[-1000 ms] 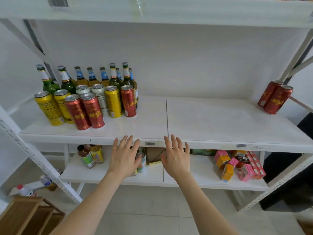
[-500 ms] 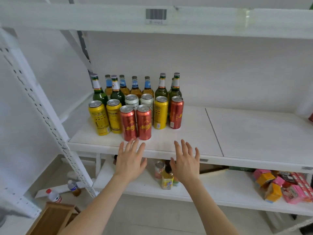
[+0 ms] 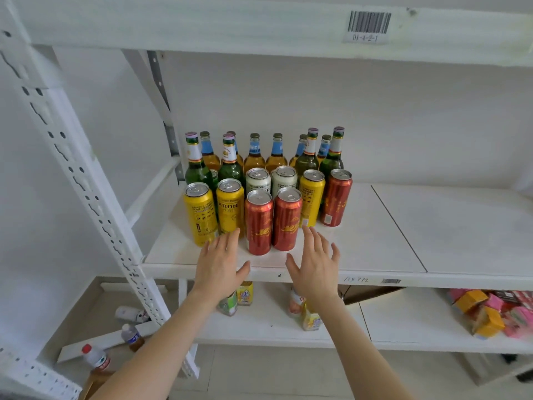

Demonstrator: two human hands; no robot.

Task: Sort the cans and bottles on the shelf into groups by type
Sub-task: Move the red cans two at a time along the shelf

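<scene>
Now your left hand (image 3: 220, 262) and right hand (image 3: 314, 265), fingers spread and empty, flank the two upright red cans (image 3: 259, 223), one just beside each.

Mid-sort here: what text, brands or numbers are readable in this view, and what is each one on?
"KRON": on the second yellow can from the left.
"DJ-4-2-1", first characters unsure: on the barcode label stuck to the upper shelf beam.
Handwritten mark on the shelf edge: unreadable.
Print on the red cans, white cans and bottle labels: too blurred to read.
</scene>
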